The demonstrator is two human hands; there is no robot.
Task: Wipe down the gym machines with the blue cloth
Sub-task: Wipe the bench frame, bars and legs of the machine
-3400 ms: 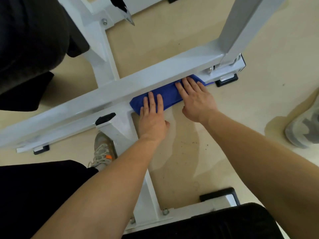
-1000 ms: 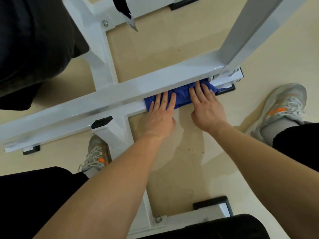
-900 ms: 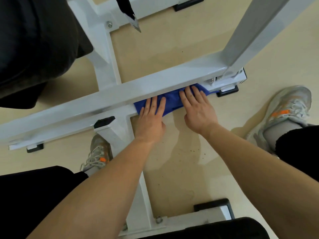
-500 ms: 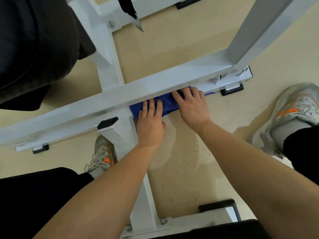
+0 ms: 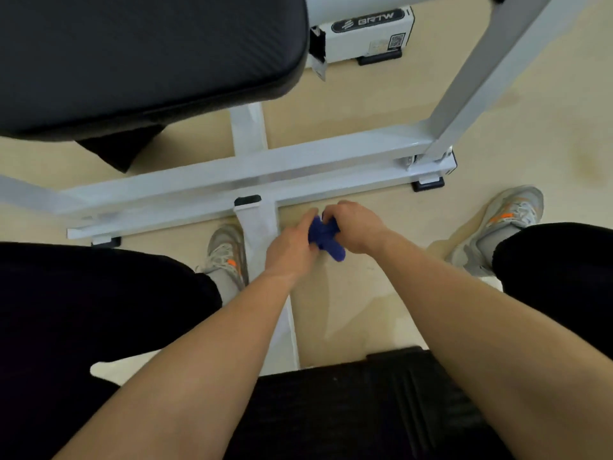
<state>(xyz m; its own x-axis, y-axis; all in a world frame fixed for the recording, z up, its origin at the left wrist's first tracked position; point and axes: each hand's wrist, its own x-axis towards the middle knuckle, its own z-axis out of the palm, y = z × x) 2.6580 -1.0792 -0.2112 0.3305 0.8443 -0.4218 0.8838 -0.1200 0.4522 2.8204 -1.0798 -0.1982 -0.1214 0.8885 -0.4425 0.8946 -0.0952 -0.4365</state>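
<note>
Your blue cloth [image 5: 326,239] is a soft, matt, nappy fabric. The machine frame [image 5: 298,167] looks like white-painted metal, smooth with a mild sheen. Its black pad [image 5: 132,51] has a fine woven-pattern vinyl skin, faintly glossy. The foot cap [image 5: 428,185] looks like matt black plastic or rubber. Under you, the beige floor [image 5: 381,104] is smooth and slightly shiny.
</note>
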